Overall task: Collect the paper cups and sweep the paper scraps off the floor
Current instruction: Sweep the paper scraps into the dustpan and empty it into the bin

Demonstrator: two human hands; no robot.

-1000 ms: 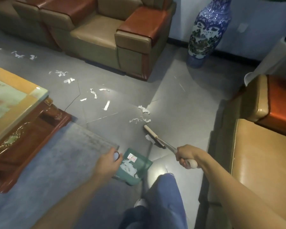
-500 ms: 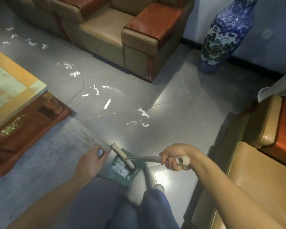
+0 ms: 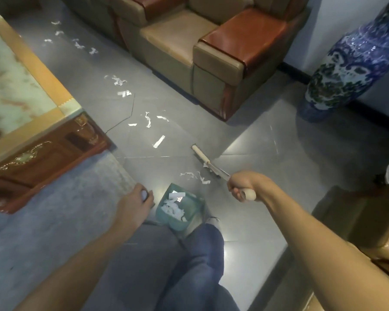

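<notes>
A green dustpan (image 3: pixel 192 209) with several white paper scraps inside sits on the grey tile floor just ahead of my knee. My left hand (image 3: pixel 136 204) grips the top of the dustpan's handle at its left. My right hand (image 3: pixel 243 187) grips the handle of a small broom (image 3: pixel 203 159), whose head rests on the floor beyond a small cluster of scraps (image 3: pixel 195 176). More scraps (image 3: pixel 154 126) trail away to the upper left along the floor. No paper cup shows plainly.
A wooden coffee table (image 3: pixel 38 135) with a marble top stands at left on a blue-grey rug (image 3: pixel 43 221). A tan and red sofa (image 3: pixel 211 55) lies ahead, a blue porcelain vase (image 3: pixel 350 70) at right, another sofa arm (image 3: pixel 373 223) at far right.
The broom head has swung out of the dustpan and back onto the floor beyond the nearest scraps. My left hand still holds the dustpan handle.
</notes>
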